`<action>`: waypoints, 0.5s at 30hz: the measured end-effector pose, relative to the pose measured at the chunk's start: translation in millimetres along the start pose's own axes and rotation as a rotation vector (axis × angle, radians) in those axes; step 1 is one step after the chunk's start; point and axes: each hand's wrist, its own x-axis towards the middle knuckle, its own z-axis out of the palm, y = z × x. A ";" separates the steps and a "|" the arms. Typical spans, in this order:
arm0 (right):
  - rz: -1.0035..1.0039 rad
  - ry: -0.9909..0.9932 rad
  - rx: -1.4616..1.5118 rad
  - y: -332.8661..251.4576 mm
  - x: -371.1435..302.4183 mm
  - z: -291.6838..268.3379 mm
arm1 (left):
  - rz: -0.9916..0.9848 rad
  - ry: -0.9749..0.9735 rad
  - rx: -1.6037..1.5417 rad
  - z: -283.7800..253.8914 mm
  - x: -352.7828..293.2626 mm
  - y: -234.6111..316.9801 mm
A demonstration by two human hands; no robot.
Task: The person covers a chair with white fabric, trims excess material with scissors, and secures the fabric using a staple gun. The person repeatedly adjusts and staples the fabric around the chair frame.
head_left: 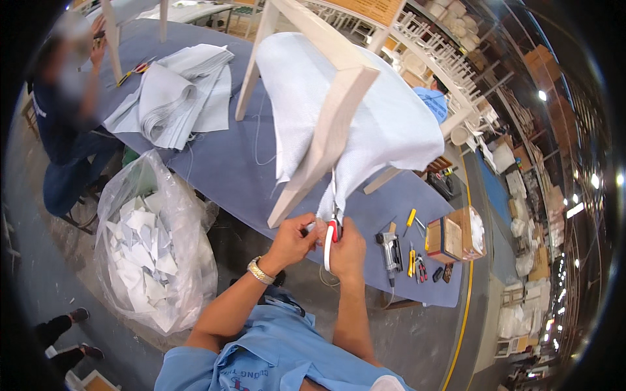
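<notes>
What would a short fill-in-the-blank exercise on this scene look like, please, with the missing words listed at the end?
1. The right grip holds a pair of ____ with red and white handles.
2. The wooden chair, with pale fabric hanging from it, rests on a blue-covered ____.
3. The clear plastic bag of pale scraps is in the ____ half of the picture.
4. The shirt at the lower edge is light ____.

Missing words: scissors; table; left; blue.
</notes>
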 end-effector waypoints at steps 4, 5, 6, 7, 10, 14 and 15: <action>0.123 -0.052 0.103 10.4 4.2 5.3 | -0.049 -0.032 0.150 -8.5 0.0 9.5; 0.175 -0.098 0.124 14.4 6.3 8.7 | -0.102 -0.050 0.234 -16.9 -0.6 10.5; 0.170 -0.106 0.171 23.1 5.9 12.0 | -0.169 -0.076 0.305 -23.1 -5.4 10.3; 0.145 -0.143 0.236 30.3 2.4 11.9 | -0.184 -0.103 0.367 -31.8 -9.8 2.2; 0.059 -0.268 0.371 79.2 -23.8 34.8 | -0.254 -0.019 0.660 -88.9 -52.8 -72.1; 0.183 -0.486 0.304 147.7 -95.0 51.3 | -0.374 0.251 0.979 -185.0 -173.3 -179.4; 0.280 -0.435 0.365 159.2 -112.4 51.2 | -0.394 0.307 0.975 -202.7 -196.0 -176.5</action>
